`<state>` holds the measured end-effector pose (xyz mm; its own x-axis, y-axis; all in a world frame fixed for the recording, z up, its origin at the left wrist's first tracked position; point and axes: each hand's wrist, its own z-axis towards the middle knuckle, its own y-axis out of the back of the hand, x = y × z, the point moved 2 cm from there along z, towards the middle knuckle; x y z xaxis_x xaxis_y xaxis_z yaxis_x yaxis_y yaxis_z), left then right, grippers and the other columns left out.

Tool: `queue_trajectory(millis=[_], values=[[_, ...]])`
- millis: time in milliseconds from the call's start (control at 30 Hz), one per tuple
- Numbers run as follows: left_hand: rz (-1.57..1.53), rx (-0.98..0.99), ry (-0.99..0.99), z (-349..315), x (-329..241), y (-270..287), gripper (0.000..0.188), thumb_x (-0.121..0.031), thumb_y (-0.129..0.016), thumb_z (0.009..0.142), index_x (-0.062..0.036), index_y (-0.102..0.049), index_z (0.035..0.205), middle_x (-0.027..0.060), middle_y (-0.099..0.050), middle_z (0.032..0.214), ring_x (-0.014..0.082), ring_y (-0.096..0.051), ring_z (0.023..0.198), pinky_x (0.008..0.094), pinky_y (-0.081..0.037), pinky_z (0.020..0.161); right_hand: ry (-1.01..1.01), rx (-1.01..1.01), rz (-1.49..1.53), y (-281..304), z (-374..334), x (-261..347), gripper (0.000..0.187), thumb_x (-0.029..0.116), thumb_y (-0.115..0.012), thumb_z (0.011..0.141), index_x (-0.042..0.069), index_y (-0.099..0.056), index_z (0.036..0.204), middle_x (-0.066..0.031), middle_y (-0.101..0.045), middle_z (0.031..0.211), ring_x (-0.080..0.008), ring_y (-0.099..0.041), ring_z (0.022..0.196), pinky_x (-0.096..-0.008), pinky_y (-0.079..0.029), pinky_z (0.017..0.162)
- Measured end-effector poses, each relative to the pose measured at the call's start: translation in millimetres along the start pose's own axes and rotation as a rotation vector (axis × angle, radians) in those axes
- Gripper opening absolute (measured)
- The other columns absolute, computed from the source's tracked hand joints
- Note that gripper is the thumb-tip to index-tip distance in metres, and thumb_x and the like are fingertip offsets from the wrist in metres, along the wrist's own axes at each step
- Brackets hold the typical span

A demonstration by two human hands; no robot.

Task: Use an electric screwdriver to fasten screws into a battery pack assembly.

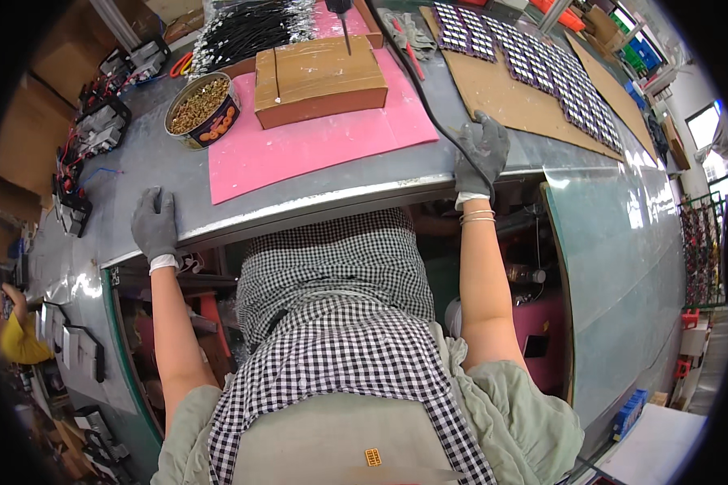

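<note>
My left hand [154, 225], in a grey glove, rests on the front edge of the grey worktable [299, 182], fingers stretched out and nothing in them. In a matching glove, my right hand [484, 153] lies at the edge farther right, fingers apart, nearest a flat cardboard sheet [534, 121]. A black cable [437, 117] runs down across the table and over this hand; it does not look gripped. Between the hands lies a pink foam mat [323, 153], with a cardboard box [322, 81] on it. Above the box hangs a dark powered screwdriver [344, 24], its bit pointing down.
A round tin [225, 121] of small brass-coloured screws stands left of the box. Black wires with white ends [247, 36] are heaped behind. Several small modules [534, 61] stand in rows on the cardboard sheet. Black-and-grey devices [97, 129] line the left edge. A yellow-sleeved person [24, 335] is far left.
</note>
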<state>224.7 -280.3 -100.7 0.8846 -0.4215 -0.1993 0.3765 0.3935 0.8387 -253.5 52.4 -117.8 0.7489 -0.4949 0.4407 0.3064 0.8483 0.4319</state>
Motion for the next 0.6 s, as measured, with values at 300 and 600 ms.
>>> queue_trajectory(millis=[300,600], values=[[-0.098,-0.038,0.033,-11,5,-8,0.037,-0.036,-0.064,0.093,-0.0080,-0.072,0.115,0.0133,-0.070,0.121,0.0339,-0.064,0.115,0.0415,-0.048,0.099,0.067,-0.048,-0.034,42,-42,-42,0.006,0.004,-0.061,0.090,0.002,-0.064,0.086,-0.0141,-0.065,0.087,-0.0308,-0.063,0.083,-0.0389,-0.051,0.081],[-0.151,-0.106,-0.030,-3,6,-18,0.033,-0.034,-0.064,0.094,-0.0079,-0.073,0.112,0.0140,-0.072,0.115,0.0323,-0.067,0.109,0.0408,-0.050,0.094,-0.844,0.417,0.723,-39,-207,-90,0.036,0.007,-0.070,0.091,-0.002,-0.056,0.123,-0.0075,-0.066,0.095,-0.0133,-0.061,0.094,-0.0289,-0.050,0.084]])
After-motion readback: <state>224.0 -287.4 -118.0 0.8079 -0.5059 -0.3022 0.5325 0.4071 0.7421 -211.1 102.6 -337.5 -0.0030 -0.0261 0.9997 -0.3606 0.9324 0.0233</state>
